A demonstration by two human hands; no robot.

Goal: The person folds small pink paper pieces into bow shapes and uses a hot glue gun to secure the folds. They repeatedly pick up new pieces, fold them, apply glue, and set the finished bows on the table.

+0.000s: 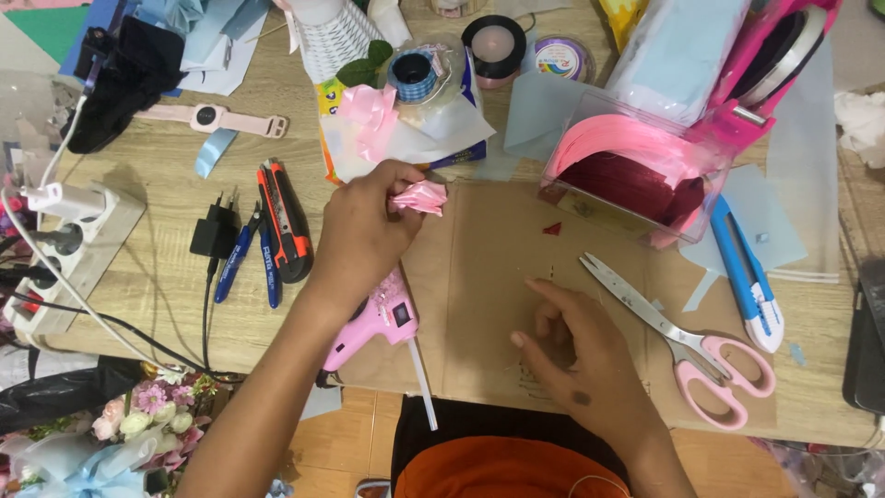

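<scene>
We had our left hand [364, 231] pinched shut on a small pink ribbon flower [419, 196] — thumb and fingertips closed round its base, the folded petals sticking out to the right, held just above the top edge of the brown cardboard sheet [489, 277]. Our right hand [576, 355] held nothing; it rested on the cardboard with the fingers loosely curled and the index finger stretched out flat toward the left. Under the left wrist lay a pink glue gun [378, 318], its clear glue stick [422, 383] poking out toward the table edge. Pink-handled scissors [687, 346] lay shut on the cardboard just right of the right hand. Left of the left hand — well apart from the flower — an orange-and-black utility knife [283, 219] and blue-handled pliers [249, 258] lay on the wooden table [166, 286].
</scene>
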